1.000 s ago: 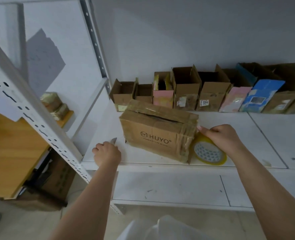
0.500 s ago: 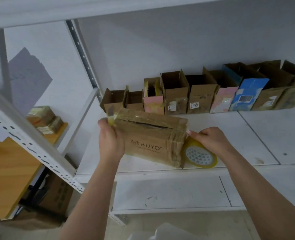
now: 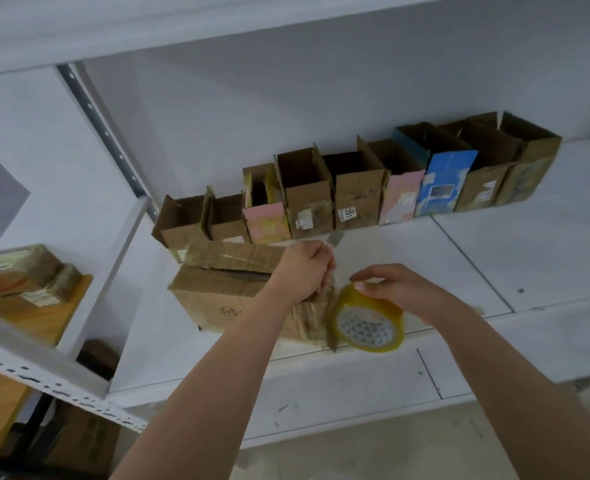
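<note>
A taped brown cardboard box (image 3: 217,292) lies on the white shelf (image 3: 407,258) near its front edge. My left hand (image 3: 304,271) is over the box's right end, fingers curled round a small cutter whose grey blade (image 3: 335,238) sticks up past my knuckles. A yellow roll of packing tape (image 3: 368,323) stands on edge just right of the box. My right hand (image 3: 400,289) pinches the top of the roll. A strip of tape appears to run from the roll to the box's right end.
A row of several open small cartons (image 3: 355,188) lines the back of the shelf against the wall. A perforated shelf upright (image 3: 37,372) crosses the lower left. Taped parcels (image 3: 27,275) sit on a wooden table at left. A lower white shelf (image 3: 338,393) lies beneath.
My left hand came from the shelf edge at left, passed over the box's left end and now sits at its right end with the cutter. My right hand has tipped the tape roll more upright.
</note>
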Action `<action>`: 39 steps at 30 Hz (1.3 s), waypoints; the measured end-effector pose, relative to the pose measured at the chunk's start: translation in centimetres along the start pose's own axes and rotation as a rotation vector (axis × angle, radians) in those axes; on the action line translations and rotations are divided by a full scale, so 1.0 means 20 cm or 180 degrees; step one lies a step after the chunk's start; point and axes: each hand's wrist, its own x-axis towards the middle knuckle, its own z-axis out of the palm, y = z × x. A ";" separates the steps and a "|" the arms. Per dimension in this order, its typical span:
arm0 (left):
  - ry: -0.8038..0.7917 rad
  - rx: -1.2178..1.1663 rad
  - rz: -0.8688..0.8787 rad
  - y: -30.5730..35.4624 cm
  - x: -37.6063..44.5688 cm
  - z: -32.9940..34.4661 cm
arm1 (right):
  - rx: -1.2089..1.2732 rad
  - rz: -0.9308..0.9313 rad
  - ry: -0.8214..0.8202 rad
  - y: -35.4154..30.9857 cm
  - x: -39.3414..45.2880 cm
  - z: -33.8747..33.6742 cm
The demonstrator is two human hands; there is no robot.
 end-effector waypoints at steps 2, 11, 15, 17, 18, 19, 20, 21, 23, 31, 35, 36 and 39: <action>-0.0008 0.0004 0.0047 0.00 0.00 0.00 | -0.0652 0.0089 0.0105 0.01 0.03 0.01; -0.0844 0.0633 -0.0025 0.14 -0.04 -0.10 | -0.0527 0.0044 0.0072 0.04 -0.01 -0.03; -0.1447 0.2104 0.0028 0.27 -0.04 -0.11 | -0.0379 -0.0079 0.0348 0.06 -0.02 -0.01; -0.1612 0.2764 -0.0029 0.32 -0.03 -0.06 | -0.0546 -0.0067 0.0513 0.06 -0.02 0.00; -0.1667 0.3054 -0.0062 0.33 -0.02 -0.04 | -0.0656 -0.0060 0.0592 0.05 -0.02 0.00; -0.1692 0.3284 -0.0086 0.34 -0.01 -0.01 | -0.0755 -0.0063 0.0666 0.04 -0.02 0.01; -0.1682 0.3468 -0.0123 0.34 0.00 0.01 | -0.0833 -0.0076 0.0734 0.03 -0.03 0.01; -0.1649 0.3618 -0.0161 0.34 0.01 0.03 | -0.0901 -0.0092 0.0793 0.02 -0.03 0.01; -0.1561 0.3878 -0.0190 0.33 0.01 0.08 | -0.1036 -0.0101 0.0892 0.01 -0.03 0.02; -0.1137 0.2580 -0.0123 0.29 -0.02 -0.06 | -0.0651 0.0050 0.0821 0.03 -0.04 0.05; -0.0243 0.2710 -0.0057 0.22 -0.04 0.04 | -0.0470 0.0076 0.0773 0.04 -0.02 0.07; -0.0076 0.2846 -0.0108 0.20 -0.05 0.08 | -0.0400 0.0097 0.0772 0.03 -0.02 0.07; 0.0264 0.3082 -0.0150 0.15 -0.04 0.14 | -0.0086 0.0245 0.0744 0.03 -0.02 0.07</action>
